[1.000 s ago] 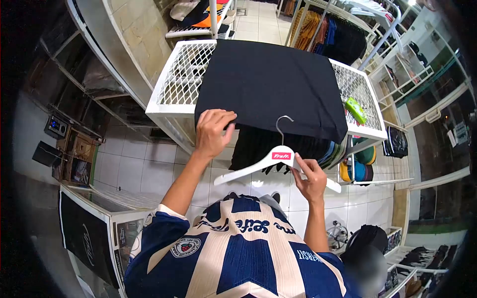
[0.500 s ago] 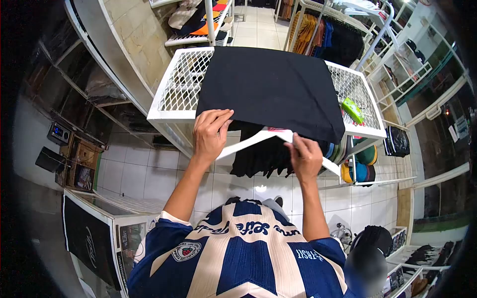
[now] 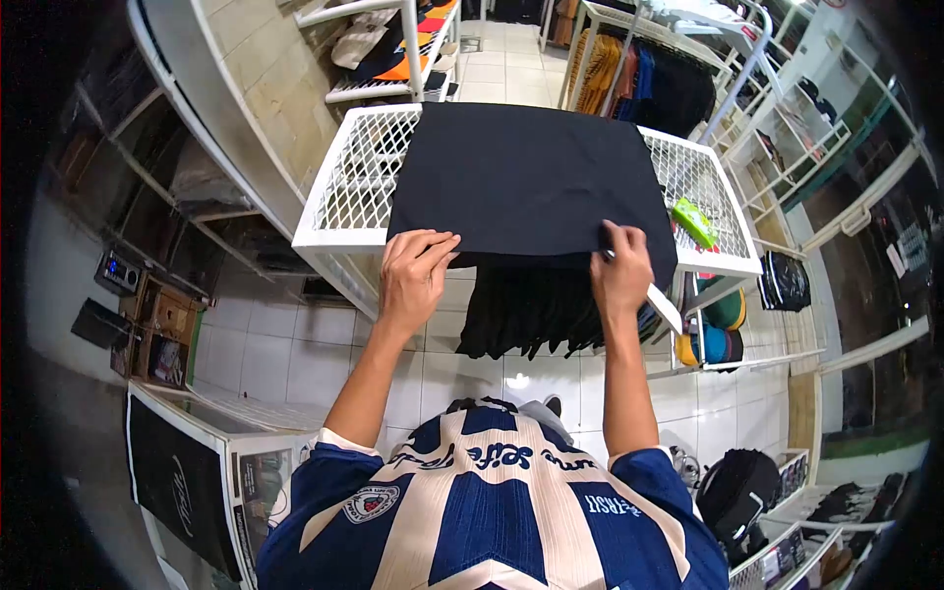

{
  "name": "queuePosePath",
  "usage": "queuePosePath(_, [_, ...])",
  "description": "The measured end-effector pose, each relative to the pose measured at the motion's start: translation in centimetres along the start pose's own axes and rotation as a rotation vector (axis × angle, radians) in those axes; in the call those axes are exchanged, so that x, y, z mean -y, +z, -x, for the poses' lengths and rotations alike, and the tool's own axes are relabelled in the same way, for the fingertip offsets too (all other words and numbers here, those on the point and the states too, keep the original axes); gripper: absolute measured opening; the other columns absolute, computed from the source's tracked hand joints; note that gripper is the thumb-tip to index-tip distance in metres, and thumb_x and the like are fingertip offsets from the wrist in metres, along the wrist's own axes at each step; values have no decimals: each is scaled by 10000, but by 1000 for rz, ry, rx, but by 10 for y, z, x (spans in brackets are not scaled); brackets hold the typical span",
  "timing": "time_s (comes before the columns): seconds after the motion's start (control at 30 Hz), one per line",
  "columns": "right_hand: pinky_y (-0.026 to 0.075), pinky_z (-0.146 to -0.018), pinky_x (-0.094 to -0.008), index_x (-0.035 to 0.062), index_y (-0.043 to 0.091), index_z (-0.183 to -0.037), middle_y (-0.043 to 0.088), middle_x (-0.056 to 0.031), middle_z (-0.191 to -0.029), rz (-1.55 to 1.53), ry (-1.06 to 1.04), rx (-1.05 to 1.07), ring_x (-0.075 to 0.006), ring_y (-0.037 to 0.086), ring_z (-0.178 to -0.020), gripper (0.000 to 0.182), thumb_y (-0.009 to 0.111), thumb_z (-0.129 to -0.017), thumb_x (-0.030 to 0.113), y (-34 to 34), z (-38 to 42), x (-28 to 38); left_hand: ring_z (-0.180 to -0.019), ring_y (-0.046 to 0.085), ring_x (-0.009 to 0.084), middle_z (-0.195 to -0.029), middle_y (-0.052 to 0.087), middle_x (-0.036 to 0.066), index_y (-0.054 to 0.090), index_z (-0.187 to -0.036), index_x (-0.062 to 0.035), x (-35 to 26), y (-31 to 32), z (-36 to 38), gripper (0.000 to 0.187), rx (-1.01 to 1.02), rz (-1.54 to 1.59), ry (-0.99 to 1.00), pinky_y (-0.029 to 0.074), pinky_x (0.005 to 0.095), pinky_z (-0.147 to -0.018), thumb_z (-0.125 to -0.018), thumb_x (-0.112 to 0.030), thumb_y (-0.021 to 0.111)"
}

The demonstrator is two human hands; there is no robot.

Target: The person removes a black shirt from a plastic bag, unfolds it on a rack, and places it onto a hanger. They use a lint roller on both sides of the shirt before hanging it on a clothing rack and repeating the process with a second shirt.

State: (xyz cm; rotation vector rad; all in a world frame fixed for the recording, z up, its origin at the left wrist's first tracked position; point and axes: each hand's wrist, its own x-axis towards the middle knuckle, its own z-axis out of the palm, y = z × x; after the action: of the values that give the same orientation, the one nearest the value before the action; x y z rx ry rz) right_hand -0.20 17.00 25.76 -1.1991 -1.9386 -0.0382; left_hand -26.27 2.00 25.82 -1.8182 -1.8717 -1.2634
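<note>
A black garment (image 3: pixel 531 177) lies flat on a white mesh table (image 3: pixel 356 169), its near part hanging over the front edge. My left hand (image 3: pixel 413 273) pinches the garment's near edge and lifts it slightly. My right hand (image 3: pixel 621 267) grips a white plastic hanger (image 3: pixel 665 307), pushed in under that edge. Only one tip of the hanger shows, to the right of my right hand; the rest is hidden under the fabric.
A small green object (image 3: pixel 694 220) lies on the table's right side. Folded items fill shelves (image 3: pixel 716 334) below right. A rack of hanging clothes (image 3: pixel 649 74) stands behind the table. Dark shelving (image 3: pixel 147 187) lines the left wall. The floor is white tile.
My right hand has moved the hanger up and forward, from open air in front of the table to under the garment's edge. My left hand has stayed on the edge.
</note>
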Motion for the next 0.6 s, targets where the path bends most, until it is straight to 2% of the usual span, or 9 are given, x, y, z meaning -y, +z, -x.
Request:
queuePosePath(0.07, [544, -841, -422, 118, 709, -1125, 668, -81, -1081, 45, -52, 68, -325, 651, -954, 403, 765, -728, 69, 16, -6, 6, -1067, 638, 272, -1087, 735, 62, 777, -1088, -83, 0, -2, -3, 241, 25, 4, 32, 475, 396, -955, -854, -57, 731])
queuePosePath(0.13, [536, -846, -417, 101, 713, -1079, 679, -81, -1024, 35, -92, 88, -312, 630, -967, 331, 755, -752, 81, 32, -9, 6, -1059, 634, 276, -1048, 735, 61, 776, -1040, -63, -2, -8, -9, 222, 118, -55, 94, 479, 406, -945, -834, -147, 773])
queuePosePath(0.17, [521, -842, -413, 110, 718, -1072, 680, -78, -1010, 37, -113, 77, -307, 618, -971, 319, 752, -756, 87, 37, -10, 3, -1075, 631, 286, -1078, 734, 91, 778, -1055, -58, -1, -9, -13, 245, 175, -4, 69, 474, 402, -975, -838, -171, 781])
queuePosePath(0.33, [468, -827, -398, 95, 702, -1057, 677, -92, -975, 146, -268, 17, -295, 586, -982, 286, 729, -772, 102, 28, -13, 5, -1079, 609, 300, -1104, 697, 113, 756, -1098, -57, 24, 33, -49, 280, 121, 44, 10, 477, 404, -969, -891, -245, 743])
queuePosePath(0.4, [447, -825, -400, 58, 650, -1034, 672, -107, -951, 143, -221, -68, -304, 594, -962, 265, 708, -779, 101, 23, -19, 6, -1034, 603, 302, -1051, 668, 100, 746, -1129, -79, 39, 53, -52, 303, 267, 64, 1, 480, 412, -941, -906, -283, 731])
queuePosePath(0.47, [493, -749, -442, 58, 572, -1009, 671, -128, -839, 95, -104, 91, -336, 667, -832, 247, 697, -798, 86, 23, -23, -11, -1000, 597, 302, -997, 648, 95, 742, -1106, -87, 46, 64, -48, 280, 222, -2, 14, 475, 420, -913, -920, -294, 714])
queuePosePath(0.6, [533, -684, -450, 81, 572, -1018, 669, -135, -834, -2, -182, 151, -353, 678, -818, 279, 708, -778, 42, 6, -30, -48, -1002, 595, 299, -1007, 646, 95, 724, -1066, -80, 42, 69, -49, 252, 211, -65, -43, 465, 425, -908, -934, -293, 693])
